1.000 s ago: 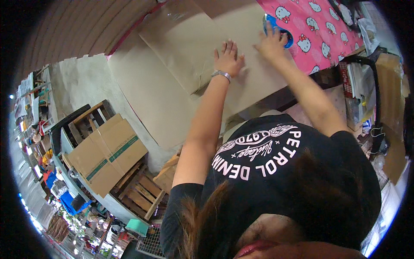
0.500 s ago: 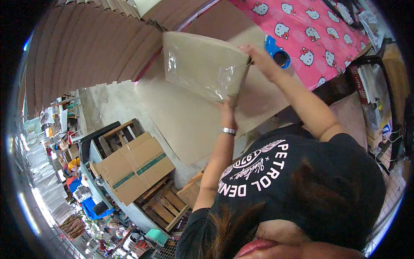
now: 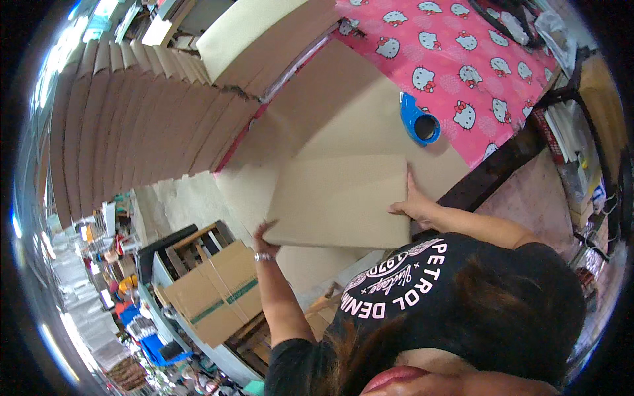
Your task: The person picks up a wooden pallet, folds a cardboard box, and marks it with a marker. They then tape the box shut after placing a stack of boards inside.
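Note:
A flat, rectangular tan pack, like a block of stacked board or paper, lies level in front of my body. My left hand grips its near left corner, some fingers hidden at the edge. On the right edge, my right hand holds it, thumb on the near side and fingers along the side. Beneath it spreads a large brown cardboard sheet on the table. A blue tape dispenser rests on that sheet, beyond my right hand.
Tall stacks of brown packs stand at the far left, with a tan-topped block beside them. Pink patterned covering lies at the far right. A cardboard box sits on wooden pallets at lower left.
The pack was tilted up with shiny clear wrap showing; now it lies flatter and nearer my body. My left hand moved left to its corner, and my right hand came down and nearer.

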A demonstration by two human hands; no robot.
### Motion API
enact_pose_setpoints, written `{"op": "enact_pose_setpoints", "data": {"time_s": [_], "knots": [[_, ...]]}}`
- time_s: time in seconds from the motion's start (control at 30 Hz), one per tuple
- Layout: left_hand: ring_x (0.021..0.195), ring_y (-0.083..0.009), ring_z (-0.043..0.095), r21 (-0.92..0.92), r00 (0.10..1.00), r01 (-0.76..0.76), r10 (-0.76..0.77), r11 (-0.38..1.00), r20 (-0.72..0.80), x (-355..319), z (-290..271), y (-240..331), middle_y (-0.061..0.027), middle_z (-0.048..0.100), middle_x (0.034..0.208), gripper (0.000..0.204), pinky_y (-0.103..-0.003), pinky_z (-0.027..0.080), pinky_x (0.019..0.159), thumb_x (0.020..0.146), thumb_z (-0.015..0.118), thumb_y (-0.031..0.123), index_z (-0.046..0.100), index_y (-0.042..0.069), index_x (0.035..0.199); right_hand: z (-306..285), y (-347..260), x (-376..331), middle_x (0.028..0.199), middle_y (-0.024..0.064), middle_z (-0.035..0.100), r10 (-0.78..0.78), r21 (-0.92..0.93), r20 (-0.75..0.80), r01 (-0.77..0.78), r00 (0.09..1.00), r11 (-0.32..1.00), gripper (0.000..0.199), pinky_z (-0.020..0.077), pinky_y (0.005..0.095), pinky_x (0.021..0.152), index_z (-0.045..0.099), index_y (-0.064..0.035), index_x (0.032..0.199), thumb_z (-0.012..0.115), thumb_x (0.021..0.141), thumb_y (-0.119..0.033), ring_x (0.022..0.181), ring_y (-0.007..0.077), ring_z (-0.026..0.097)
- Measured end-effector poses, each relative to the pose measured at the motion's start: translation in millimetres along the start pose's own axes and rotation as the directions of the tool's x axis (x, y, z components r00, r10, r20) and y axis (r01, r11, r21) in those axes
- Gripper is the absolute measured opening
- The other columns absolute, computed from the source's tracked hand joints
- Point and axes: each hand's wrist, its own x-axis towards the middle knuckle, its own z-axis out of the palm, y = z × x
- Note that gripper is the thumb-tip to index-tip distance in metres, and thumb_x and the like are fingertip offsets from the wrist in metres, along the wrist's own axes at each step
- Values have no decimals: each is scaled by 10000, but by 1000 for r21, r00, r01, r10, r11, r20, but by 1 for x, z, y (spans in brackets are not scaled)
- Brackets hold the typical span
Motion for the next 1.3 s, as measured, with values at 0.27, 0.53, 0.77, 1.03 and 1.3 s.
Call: {"op": "enact_pose_setpoints", "data": {"time_s": [0.27,0.53,0.77,1.03,1.3], "knots": [[1054,-275,556,87,966,-256,259,963,-25,-10,84,21,-74,568,1194,482,-464,504,745,821,562,344,501,125,1247,-53,-237,1,1073,94,614,-715,-430,197,715,671,552,683,463,327,821,407,-95,1377,666,746,-143,931,182,588],[939,-223,596,-166,685,-685,705,709,185,-32,289,257,-79,631,1031,320,-361,497,776,808,653,180,600,32,1086,-2,-516,13,1199,138,570,-886,-493,412,870,214,-18,619,443,287,883,438,-44,1346,655,815,-276,992,180,558],[1084,-225,540,282,692,-722,662,632,288,26,257,203,-73,545,1201,395,-416,465,859,907,541,264,491,67,1246,91,-450,193,1448,66,284,-652,-891,385,447,653,-79,768,174,605,992,327,-278,1400,549,766,-649,1296,350,223],[1135,-264,502,423,704,-308,503,852,-501,12,-103,-93,-163,525,1243,503,-412,453,873,868,572,282,467,14,1280,59,-372,213,1479,93,278,-878,-858,457,332,142,-393,686,198,608,1036,367,-186,1396,554,831,-527,1341,327,256],[1148,-273,456,-592,702,-173,-323,787,-634,-78,-107,-223,-110,489,1279,511,-454,430,897,871,463,406,460,80,1265,-90,-58,87,1497,93,211,-656,-875,371,10,657,-485,555,331,563,987,499,-231,1296,662,768,-277,1259,358,357]]}}
